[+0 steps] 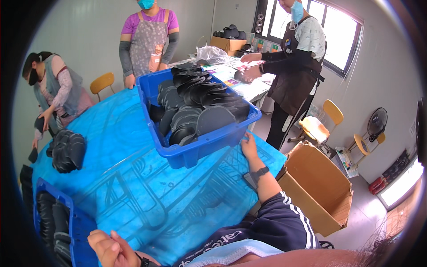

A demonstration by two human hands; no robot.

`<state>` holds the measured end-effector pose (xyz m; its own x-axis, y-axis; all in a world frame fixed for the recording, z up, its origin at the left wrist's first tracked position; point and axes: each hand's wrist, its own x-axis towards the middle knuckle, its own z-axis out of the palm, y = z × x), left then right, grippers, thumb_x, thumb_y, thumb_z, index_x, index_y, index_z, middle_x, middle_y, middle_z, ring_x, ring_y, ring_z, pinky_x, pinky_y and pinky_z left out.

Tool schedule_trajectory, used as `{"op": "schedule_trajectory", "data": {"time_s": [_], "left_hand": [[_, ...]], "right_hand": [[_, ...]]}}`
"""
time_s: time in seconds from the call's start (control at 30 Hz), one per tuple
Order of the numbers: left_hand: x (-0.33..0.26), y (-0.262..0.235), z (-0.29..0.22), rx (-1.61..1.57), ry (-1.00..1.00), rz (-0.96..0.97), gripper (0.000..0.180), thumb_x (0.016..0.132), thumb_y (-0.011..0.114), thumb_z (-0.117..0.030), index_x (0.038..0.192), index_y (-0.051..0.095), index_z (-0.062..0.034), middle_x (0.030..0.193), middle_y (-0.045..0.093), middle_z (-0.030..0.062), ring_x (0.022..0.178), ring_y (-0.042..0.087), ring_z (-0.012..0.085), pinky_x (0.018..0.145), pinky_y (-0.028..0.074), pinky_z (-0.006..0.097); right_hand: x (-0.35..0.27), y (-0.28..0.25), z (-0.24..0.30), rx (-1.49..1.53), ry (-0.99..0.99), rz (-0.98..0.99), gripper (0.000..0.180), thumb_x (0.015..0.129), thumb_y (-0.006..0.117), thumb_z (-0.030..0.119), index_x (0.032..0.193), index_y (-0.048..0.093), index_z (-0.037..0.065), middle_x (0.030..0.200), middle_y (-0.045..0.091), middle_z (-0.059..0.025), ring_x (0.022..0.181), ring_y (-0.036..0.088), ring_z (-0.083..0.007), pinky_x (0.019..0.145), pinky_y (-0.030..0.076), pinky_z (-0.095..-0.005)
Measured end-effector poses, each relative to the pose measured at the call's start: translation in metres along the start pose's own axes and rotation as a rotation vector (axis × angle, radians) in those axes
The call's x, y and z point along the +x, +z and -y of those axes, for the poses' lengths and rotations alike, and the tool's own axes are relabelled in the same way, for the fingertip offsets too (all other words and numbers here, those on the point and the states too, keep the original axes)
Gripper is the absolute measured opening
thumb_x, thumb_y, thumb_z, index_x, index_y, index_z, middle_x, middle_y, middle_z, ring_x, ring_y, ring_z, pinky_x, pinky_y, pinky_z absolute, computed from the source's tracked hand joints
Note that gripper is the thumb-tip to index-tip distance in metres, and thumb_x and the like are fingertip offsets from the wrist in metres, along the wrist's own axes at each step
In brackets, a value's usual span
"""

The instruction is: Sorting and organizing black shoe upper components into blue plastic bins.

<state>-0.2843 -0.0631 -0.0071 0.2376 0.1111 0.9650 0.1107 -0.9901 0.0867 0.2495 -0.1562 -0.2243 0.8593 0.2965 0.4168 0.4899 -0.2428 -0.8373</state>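
A large blue plastic crate [200, 158] stands on the table, filled with rows of dark, curved, shell-like pieces [200, 95]. Beside its near right corner is my right hand [250, 147], fingers apart, with nothing seen in it. Whether the fingertips touch the crate or only the table, I cannot tell. At the lower left my left hand [113, 250] is held with its fingers curled in, and no object shows in it. Close to that hand sits a second blue crate [82, 231] holding more dark pieces.
Blue sheeting [147, 187] covers the table. A stack of dark pieces [66, 150] lies on its left part. An open cardboard box [307, 196] stands right of the table. Three co-workers stand around; one at the left [58, 84] handles dark pieces, another works at a back table.
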Motion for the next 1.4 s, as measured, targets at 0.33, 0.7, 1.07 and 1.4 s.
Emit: {"op": "schedule_trajectory", "data": {"time_s": [0.33, 0.7, 1.07, 1.4], "left_hand": [[0.003, 0.002, -0.004, -0.008, -0.068, -0.013, 0.034, 0.076, 0.052, 0.018, 0.100, 0.049, -0.0065, 0.064, 0.037, 0.0053, 0.059, 0.034, 0.0163, 0.048, 0.025, 0.027], [0.004, 0.009, -0.011, 0.363, -0.144, -0.099, 0.020, 0.089, 0.049, -0.023, 0.077, 0.051, -0.0070, 0.065, 0.049, 0.0041, 0.059, 0.045, 0.0169, 0.050, 0.036, 0.026], [-0.002, 0.003, -0.003, 0.025, -0.038, -0.028, 0.025, 0.078, 0.049, 0.008, 0.097, 0.050, -0.0072, 0.067, 0.043, 0.0074, 0.062, 0.037, 0.0186, 0.052, 0.029, 0.028], [0.004, 0.003, -0.003, -0.006, 0.042, -0.008, 0.043, 0.074, 0.049, 0.020, 0.106, 0.051, -0.0089, 0.064, 0.041, 0.0070, 0.064, 0.032, 0.0199, 0.054, 0.027, 0.031]], "right_hand": [[-0.001, -0.001, 0.003, -0.016, 0.011, -0.007, 0.043, 0.078, 0.047, 0.002, 0.121, 0.041, -0.001, 0.114, 0.052, -0.0127, 0.080, 0.056, -0.0155, 0.074, 0.045, -0.0271], [-0.002, -0.001, 0.006, 0.007, 0.002, -0.019, 0.043, 0.078, 0.048, 0.001, 0.120, 0.042, -0.002, 0.114, 0.052, -0.0125, 0.079, 0.056, -0.0148, 0.075, 0.045, -0.0265], [0.002, 0.000, -0.002, 0.062, 0.024, -0.004, 0.046, 0.078, 0.048, 0.001, 0.123, 0.039, -0.002, 0.117, 0.051, -0.0130, 0.085, 0.056, -0.0169, 0.078, 0.045, -0.0268], [0.002, -0.001, -0.002, 0.023, -0.018, -0.015, 0.047, 0.074, 0.053, 0.002, 0.119, 0.042, -0.004, 0.116, 0.050, -0.0162, 0.078, 0.058, -0.0186, 0.076, 0.047, -0.0299]]}}
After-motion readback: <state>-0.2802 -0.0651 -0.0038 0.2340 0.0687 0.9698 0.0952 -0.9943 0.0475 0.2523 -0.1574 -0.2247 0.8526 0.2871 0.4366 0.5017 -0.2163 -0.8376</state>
